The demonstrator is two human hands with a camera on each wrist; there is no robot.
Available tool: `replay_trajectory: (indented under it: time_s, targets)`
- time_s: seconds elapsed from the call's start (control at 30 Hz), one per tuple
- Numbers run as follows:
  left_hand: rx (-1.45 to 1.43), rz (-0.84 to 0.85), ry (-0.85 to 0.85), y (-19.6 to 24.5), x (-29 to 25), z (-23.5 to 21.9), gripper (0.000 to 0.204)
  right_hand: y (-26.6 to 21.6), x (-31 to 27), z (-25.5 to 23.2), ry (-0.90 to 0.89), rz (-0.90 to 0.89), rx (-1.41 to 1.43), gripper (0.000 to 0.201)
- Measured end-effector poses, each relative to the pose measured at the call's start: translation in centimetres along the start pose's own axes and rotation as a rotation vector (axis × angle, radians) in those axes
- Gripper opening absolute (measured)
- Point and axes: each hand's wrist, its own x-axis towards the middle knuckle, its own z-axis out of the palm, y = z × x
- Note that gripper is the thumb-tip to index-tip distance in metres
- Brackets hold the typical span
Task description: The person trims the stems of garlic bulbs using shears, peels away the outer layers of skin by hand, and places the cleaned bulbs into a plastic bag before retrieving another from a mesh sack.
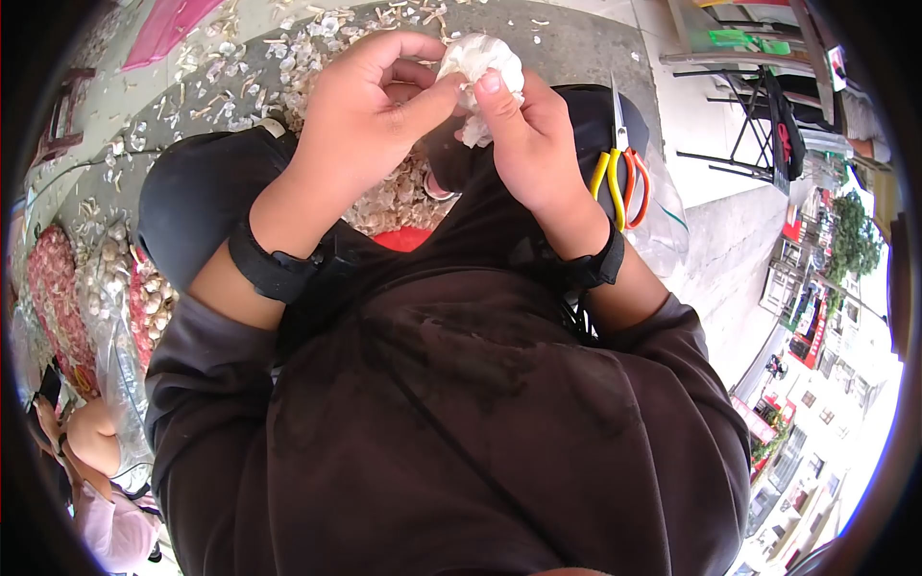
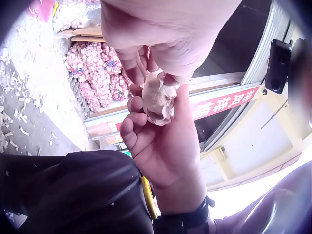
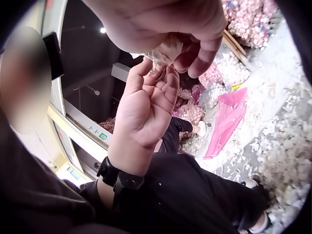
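Note:
A white garlic bulb (image 1: pixel 482 65) with papery skin is held up between both hands, above the gap between the knees. My right hand (image 1: pixel 540 144) grips it from the right, thumb pressed on its face. From the other side my left hand (image 1: pixel 370 106) pinches the papery skin with thumb and fingertips. In the left wrist view the bulb (image 2: pixel 158 100) lies against the curled right fingers, its root end partly covered by the left hand. The right wrist view shows the bulb (image 3: pixel 165 52) mostly hidden beneath the right hand.
Scissors (image 1: pixel 618 120) with yellow and orange handles lie on the right thigh. Garlic skins and stalk bits (image 1: pixel 298 43) litter the floor. Net sacks of garlic (image 1: pixel 58 288) stand at the left, near another person (image 1: pixel 115 523). A pink plastic sheet (image 3: pixel 226 122) lies on the ground.

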Motion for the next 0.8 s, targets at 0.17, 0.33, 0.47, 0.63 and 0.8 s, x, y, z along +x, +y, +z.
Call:
replay_trajectory:
  time_s: [0.17,0.33,0.47,0.63,0.8]
  targets:
    - [0.001,0.102,0.043,-0.5,-0.1,0.5,0.010,-0.9,-0.4,0.5,0.031,0.099,-0.026,0.045]
    - [0.025,-0.057,0.035,0.1,0.2,-0.5,0.010,-1.8,-0.6,0.5,0.026,0.174,0.109,0.045]
    - [0.072,-0.169,0.130,-1.1,0.7,-1.3,0.010,-1.9,-0.3,-0.3,-0.032,0.139,0.263,0.044]
    - [0.409,0.025,0.041,-0.4,0.6,-0.8,0.035,-1.9,-0.2,-0.2,-0.090,0.111,0.322,0.047]
    - [-0.293,-0.084,-0.185,1.9,0.5,-0.5,0.042,-1.3,-0.1,-0.3,-0.137,0.189,0.271,0.044]
